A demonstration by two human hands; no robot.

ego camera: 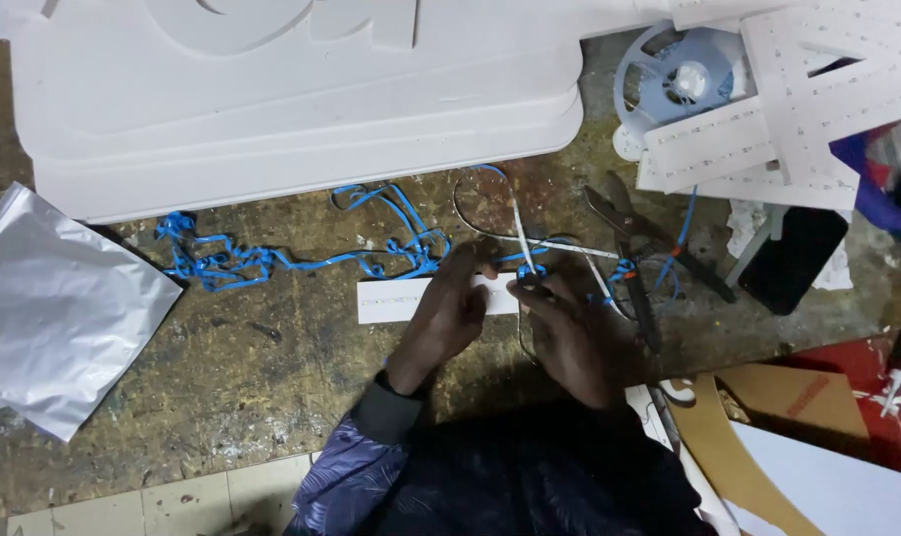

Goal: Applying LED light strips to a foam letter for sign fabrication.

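While both hands met over the white strip (401,299), they worked a thin strip (519,226) with blue backing tape (272,260).
Left hand (449,316) pressed flat on the white strip, fingers together, likely to steady it on the surface (222,397); right hand (568,337) fingers pinched the thin strip just beside it, blue tape trailing left. Pliers (634,260) lay to the right, foil bag (54,308) far left.

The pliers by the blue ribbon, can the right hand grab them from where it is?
Probably yes. The pliers lie on the bench just beside the right hand, with only thin strips and blue ribbon between. But its fingers are pinching a white strip, so it would have to let go first.
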